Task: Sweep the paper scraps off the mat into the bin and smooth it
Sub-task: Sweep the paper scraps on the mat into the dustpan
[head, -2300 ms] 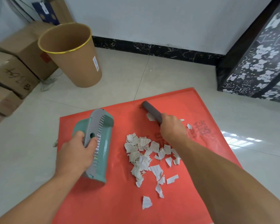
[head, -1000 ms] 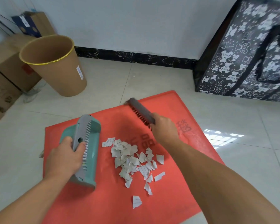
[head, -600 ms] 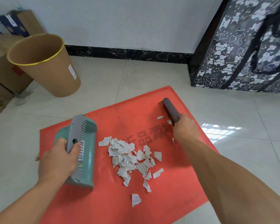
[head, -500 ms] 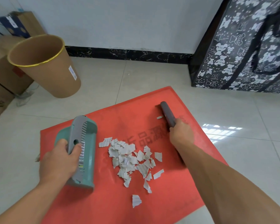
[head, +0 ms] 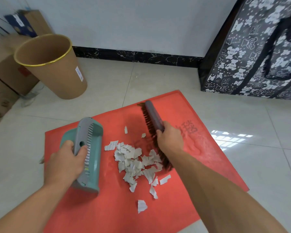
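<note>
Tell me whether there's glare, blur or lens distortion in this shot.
Head view: window glare on the floor tiles right of the red mat; the brush in the right hand shows slightly motion-smeared bristles; the paper scraps are sharp; wide-angle bending makes the bin lean outward.

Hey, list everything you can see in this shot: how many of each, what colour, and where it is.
mat: one, red, flat on the tiled floor
dustpan: one, teal with a grey handle, on the mat's left part
brush: one, grey back with brown bristles, on the mat right of centre
paper scraps: many, white, heaped between dustpan and brush, with a few strays around
bin: one, tan with a gold rim, on the floor beyond the mat, left
cardboard boxes: several, brown, far left
blue box: one, dark blue, upper left by the wall
bag: one, black with white bear print, upper right
left hand: one, grips the dustpan handle
right hand: one, grips the brush
</note>
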`<state>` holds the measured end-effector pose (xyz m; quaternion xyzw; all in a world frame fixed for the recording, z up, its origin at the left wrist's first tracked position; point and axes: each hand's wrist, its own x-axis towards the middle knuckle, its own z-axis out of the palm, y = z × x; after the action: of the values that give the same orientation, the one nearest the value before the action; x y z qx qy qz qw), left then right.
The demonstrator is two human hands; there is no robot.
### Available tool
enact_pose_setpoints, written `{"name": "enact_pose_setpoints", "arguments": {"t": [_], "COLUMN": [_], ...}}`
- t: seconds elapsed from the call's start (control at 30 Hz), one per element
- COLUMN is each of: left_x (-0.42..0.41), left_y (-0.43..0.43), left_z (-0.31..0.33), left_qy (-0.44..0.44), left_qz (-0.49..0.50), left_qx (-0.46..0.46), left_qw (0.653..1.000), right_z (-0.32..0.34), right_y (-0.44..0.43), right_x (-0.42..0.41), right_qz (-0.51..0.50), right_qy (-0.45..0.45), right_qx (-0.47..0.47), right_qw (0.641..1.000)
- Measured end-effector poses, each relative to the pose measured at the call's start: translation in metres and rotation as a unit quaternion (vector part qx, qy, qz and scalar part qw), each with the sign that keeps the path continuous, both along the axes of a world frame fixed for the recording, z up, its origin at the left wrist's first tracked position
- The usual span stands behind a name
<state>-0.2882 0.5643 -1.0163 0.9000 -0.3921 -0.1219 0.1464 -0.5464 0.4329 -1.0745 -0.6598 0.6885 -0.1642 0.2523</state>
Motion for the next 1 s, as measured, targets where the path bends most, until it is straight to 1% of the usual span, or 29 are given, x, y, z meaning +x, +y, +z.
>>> {"name": "enact_pose_setpoints", "arguments": {"t": [0.1, 0.2, 0.27, 0.47, 0.57, 0.63, 0.7, 0.83, 0.9, 1.0], "left_x": [-0.004, -0.008, -0.011, -0.019, -0.017, -0.016, -0.015, -0.013, -0.013, -0.017], "left_y": [-0.002, -0.003, -0.004, -0.006, -0.006, -0.005, -0.004, -0.004, -0.004, -0.006], "left_z": [-0.001, 0.000, 0.002, 0.003, 0.004, 0.006, 0.008, 0.007, 0.006, 0.006], "left_qy": [-0.005, -0.018, -0.019, -0.021, -0.016, -0.012, -0.010, -0.014, -0.011, -0.012], "left_qz": [0.003, 0.000, 0.000, -0.018, -0.014, -0.011, -0.011, -0.012, -0.011, -0.014], "left_qx": [0.007, 0.024, 0.033, 0.039, 0.040, 0.039, 0.034, 0.038, 0.041, 0.046], "left_qw": [1.000, 1.000, 0.999, 0.999, 0.999, 0.999, 0.999, 0.999, 0.999, 0.999], "right_z": [-0.001, -0.008, -0.011, -0.009, -0.004, -0.002, 0.001, 0.004, 0.003, -0.003], "right_y": [-0.006, -0.005, 0.001, 0.018, 0.023, 0.026, 0.025, 0.017, 0.012, 0.008], "right_x": [-0.024, -0.037, -0.036, -0.005, 0.006, 0.007, 0.001, -0.026, -0.043, -0.065], "right_qz": [-0.050, -0.065, -0.037, 0.040, 0.088, 0.098, 0.074, -0.022, -0.071, -0.118], "right_qy": [0.024, 0.046, 0.048, -0.020, -0.046, -0.049, -0.040, 0.002, 0.029, 0.044], "right_qx": [0.004, 0.048, 0.070, 0.107, 0.099, 0.074, 0.042, 0.008, 0.017, 0.062], "right_qw": [0.998, 0.996, 0.996, 0.993, 0.990, 0.991, 0.996, 1.000, 0.997, 0.990]}}
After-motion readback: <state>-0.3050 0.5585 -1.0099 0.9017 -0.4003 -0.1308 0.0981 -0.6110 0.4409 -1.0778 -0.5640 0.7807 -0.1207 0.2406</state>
